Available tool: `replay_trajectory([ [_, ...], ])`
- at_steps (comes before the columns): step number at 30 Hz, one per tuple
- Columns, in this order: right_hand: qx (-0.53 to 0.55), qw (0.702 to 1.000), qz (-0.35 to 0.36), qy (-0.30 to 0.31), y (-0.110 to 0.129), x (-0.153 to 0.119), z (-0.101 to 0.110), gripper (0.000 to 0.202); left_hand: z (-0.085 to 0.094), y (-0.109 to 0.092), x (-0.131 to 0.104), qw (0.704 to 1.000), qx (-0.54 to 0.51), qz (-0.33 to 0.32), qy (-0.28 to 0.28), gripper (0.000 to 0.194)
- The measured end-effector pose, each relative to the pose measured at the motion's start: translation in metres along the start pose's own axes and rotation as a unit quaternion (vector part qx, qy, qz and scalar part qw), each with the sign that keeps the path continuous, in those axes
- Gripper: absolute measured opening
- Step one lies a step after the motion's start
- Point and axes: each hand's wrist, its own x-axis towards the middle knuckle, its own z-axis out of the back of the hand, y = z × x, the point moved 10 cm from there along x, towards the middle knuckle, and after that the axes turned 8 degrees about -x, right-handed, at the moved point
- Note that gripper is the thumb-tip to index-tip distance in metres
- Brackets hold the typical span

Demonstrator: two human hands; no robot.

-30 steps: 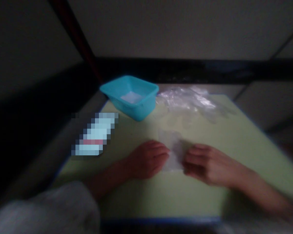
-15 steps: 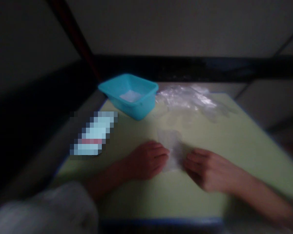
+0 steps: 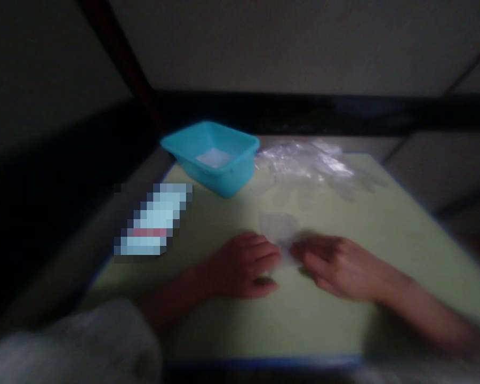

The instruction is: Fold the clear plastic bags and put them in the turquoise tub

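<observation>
A small clear plastic piece (image 3: pixel 279 226) lies on the pale green table between my hands. My left hand (image 3: pixel 250 265) rests at its left edge, fingertips touching it, with the thumb spread apart from the fingers. From the right, my right hand (image 3: pixel 334 266) reaches onto the piece's lower right part, its fingers pressed together on it. The lower end of the plastic is partly hidden by the fingers and blurred.
A turquoise basket (image 3: pixel 228 178) with a whitish item inside stands at the back left. Right of it lies a pile of clear plastic (image 3: pixel 328 162). A pixelated light-blue object (image 3: pixel 158 218) is at the left edge of the table (image 3: pixel 296 325).
My right hand has moved left and slightly up onto the plastic. The thumb of my left hand has spread away from its fingers. The plastic's lower part looks shorter now.
</observation>
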Motion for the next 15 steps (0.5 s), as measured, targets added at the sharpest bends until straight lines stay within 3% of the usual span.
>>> replay_trajectory([
  [3, 0.012, 1.000, -0.001, 0.009, -0.003, 0.000, 0.000, 0.018, -0.001, 0.000, 0.002, 1.000, 0.019, 0.007, 0.011, 0.020],
  [15, -0.015, 0.999, 0.011, -0.049, -0.005, 0.001, -0.003, 0.027, 0.010, -0.004, 0.002, 0.999, -0.034, 0.000, -0.038, 0.024],
])
